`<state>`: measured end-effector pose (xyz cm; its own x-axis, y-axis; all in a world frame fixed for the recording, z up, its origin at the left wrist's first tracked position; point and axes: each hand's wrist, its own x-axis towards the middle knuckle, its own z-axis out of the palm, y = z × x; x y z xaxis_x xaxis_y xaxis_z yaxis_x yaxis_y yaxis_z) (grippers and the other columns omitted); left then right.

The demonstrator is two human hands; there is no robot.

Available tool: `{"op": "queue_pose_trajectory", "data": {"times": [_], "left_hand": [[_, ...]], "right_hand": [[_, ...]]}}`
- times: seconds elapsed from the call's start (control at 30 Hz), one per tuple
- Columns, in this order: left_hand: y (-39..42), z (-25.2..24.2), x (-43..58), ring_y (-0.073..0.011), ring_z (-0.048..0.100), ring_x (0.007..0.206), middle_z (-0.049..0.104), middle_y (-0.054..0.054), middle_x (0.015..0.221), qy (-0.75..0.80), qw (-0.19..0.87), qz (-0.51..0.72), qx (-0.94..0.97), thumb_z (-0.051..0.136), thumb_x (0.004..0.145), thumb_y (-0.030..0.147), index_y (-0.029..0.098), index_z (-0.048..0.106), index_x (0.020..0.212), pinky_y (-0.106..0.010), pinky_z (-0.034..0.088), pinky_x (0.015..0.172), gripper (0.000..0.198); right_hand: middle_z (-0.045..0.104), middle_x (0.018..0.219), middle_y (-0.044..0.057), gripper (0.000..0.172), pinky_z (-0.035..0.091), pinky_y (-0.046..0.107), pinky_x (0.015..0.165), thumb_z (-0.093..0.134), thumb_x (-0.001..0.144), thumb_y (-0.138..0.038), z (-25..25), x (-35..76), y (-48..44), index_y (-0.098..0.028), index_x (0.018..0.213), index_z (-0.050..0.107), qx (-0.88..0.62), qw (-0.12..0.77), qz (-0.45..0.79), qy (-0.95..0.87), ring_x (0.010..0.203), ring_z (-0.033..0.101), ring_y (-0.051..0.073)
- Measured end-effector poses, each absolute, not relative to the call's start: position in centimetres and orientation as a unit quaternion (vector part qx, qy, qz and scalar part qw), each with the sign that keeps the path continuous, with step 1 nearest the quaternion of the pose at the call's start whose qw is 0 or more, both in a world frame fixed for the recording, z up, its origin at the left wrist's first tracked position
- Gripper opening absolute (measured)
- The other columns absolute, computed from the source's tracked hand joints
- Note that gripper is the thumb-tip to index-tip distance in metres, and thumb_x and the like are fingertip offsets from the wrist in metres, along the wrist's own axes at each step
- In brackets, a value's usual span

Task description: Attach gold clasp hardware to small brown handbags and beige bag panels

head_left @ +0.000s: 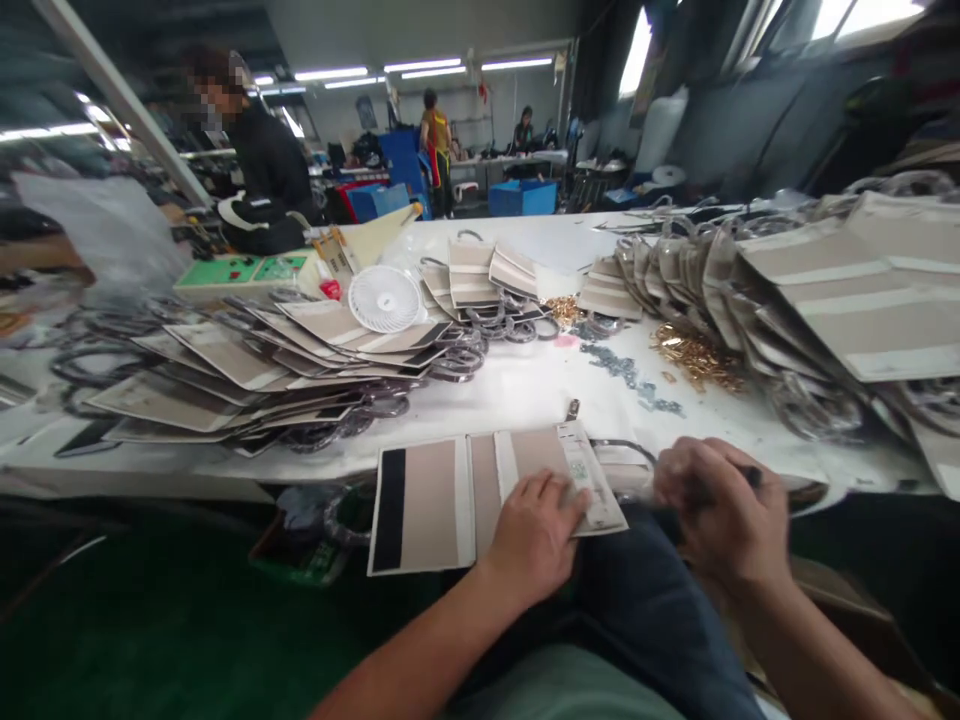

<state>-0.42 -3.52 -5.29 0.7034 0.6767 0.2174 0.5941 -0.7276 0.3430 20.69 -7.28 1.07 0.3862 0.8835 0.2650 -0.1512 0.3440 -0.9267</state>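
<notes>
Reads as a factory workshop. Has a long white worktable [517, 375] loaded with near-identical goods: an overlapping heap of beige panels [217, 355] at left, a larger pile of beige panels [832, 285] at right, dark loops [814, 405] tucked among them. Also carries small parts in quantity: gold-coloured pieces [694, 358] and grey pieces [626, 370], loose mid-table. Includes a pale box with a green top [251, 270] at left, use unclear. Continues behind into further work areas: person in dark clothing [262, 150], person standing [436, 145] near a blue bin [523, 197], another person [523, 130] at a far bench [480, 162]. Is lit by fluorescent tubes [330, 74] overhead.
</notes>
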Motion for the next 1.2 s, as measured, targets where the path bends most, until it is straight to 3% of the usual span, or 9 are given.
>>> {"op": "queue_pose_trajectory", "data": {"times": [0.1,0.2,0.3,0.4,0.53,0.67,0.83,1.03,1.2], "left_hand": [[-3.7,-0.4,-2.3,-0.0272,0.064,0.127,0.069,-0.007,0.137,0.392,0.226,0.305,0.838,0.055,0.1,0.027,0.027,0.066,0.138,-0.044,0.051,0.112,0.04],[-4.4,5.5,-4.7,-0.0277,0.066,0.127,0.073,-0.006,0.132,0.412,0.422,0.438,0.678,0.057,0.103,0.04,0.025,0.071,0.134,-0.043,0.049,0.116,0.037],[-6.0,9.8,-6.3,-0.0327,0.068,0.126,0.076,-0.008,0.126,0.415,0.554,0.53,0.489,0.076,0.089,0.047,0.021,0.075,0.128,-0.047,0.05,0.114,0.047],[-7.8,11.9,-6.7,-0.034,0.065,0.13,0.077,-0.008,0.125,0.386,0.584,0.596,0.394,0.089,0.075,0.044,0.02,0.078,0.119,-0.046,0.048,0.117,0.052],[-9.1,12.7,-6.5,-0.0364,0.066,0.127,0.079,-0.01,0.119,0.362,0.61,0.617,0.339,0.092,0.071,0.04,0.02,0.078,0.117,-0.051,0.05,0.115,0.052],[-9.3,12.6,-6.7,-0.0356,0.07,0.122,0.079,-0.011,0.116,0.367,0.611,0.604,0.358,0.093,0.069,0.038,0.018,0.077,0.115,-0.05,0.05,0.113,0.053],[-8.9,11.8,-6.6,-0.0343,0.072,0.114,0.079,-0.011,0.113,0.325,0.631,0.574,0.408,0.094,0.069,0.036,0.017,0.077,0.107,-0.048,0.052,0.108,0.046],[-8.0,10.8,-5.9,-0.0239,0.073,0.107,0.079,-0.001,0.101,0.304,0.634,0.625,0.338,0.092,0.075,0.037,0.024,0.076,0.109,-0.038,0.048,0.112,0.04],[-7.1,9.9,-5.2,-0.0362,0.067,0.124,0.077,-0.014,0.117,0.227,0.778,0.521,0.267,0.081,0.085,0.049,0.016,0.072,0.126,-0.052,0.044,0.116,0.053]], "right_hand": [[0.049,0.06,-0.001,0.033,0.04,0.03,0.047,0.07,0.093,-0.044,1.7,21.4,-10.1,-0.024,0.068,0.062,-0.475,0.727,0.335,-0.365,0.05,0.045,0.016],[0.055,0.058,0.0,0.034,0.038,0.029,0.043,0.076,0.085,-0.056,2.1,21.3,-10.2,-0.024,0.075,0.068,-0.587,0.655,0.313,-0.358,0.048,0.046,0.017],[0.062,0.062,0.0,0.047,0.044,0.03,0.047,0.082,0.074,-0.06,4.6,20.1,-8.5,-0.024,0.104,0.078,-0.597,0.591,0.292,-0.456,0.052,0.053,0.019],[0.072,0.079,0.004,0.064,0.053,0.032,0.06,0.084,0.07,-0.061,8.7,18.4,-7.5,-0.025,0.122,0.076,-0.515,0.601,0.306,-0.528,0.07,0.065,0.025],[0.07,0.076,0.004,0.047,0.045,0.029,0.057,0.076,0.078,-0.068,13.0,17.3,-8.1,-0.023,0.09,0.077,-0.506,0.621,0.263,-0.537,0.069,0.061,0.022],[0.049,0.059,-0.001,0.053,0.031,0.027,0.051,0.066,0.088,-0.068,14.1,17.4,-8.8,-0.021,0.063,0.059,-0.504,0.627,0.254,-0.538,0.056,0.043,0.015],[0.038,0.056,-0.004,0.054,0.025,0.028,0.049,0.069,0.086,-0.065,12.8,17.5,-8.6,-0.022,0.061,0.047,-0.51,0.646,0.318,-0.471,0.054,0.034,0.014],[0.04,0.061,-0.004,0.052,0.027,0.027,0.051,0.071,0.087,-0.064,10.7,18.2,-7.5,-0.021,0.066,0.051,-0.512,0.634,0.361,-0.453,0.058,0.034,0.014],[0.049,0.06,-0.002,0.048,0.031,0.027,0.05,0.071,0.087,-0.065,9.2,18.8,-6.2,-0.021,0.07,0.059,-0.518,0.632,0.36,-0.45,0.056,0.041,0.015]]}}
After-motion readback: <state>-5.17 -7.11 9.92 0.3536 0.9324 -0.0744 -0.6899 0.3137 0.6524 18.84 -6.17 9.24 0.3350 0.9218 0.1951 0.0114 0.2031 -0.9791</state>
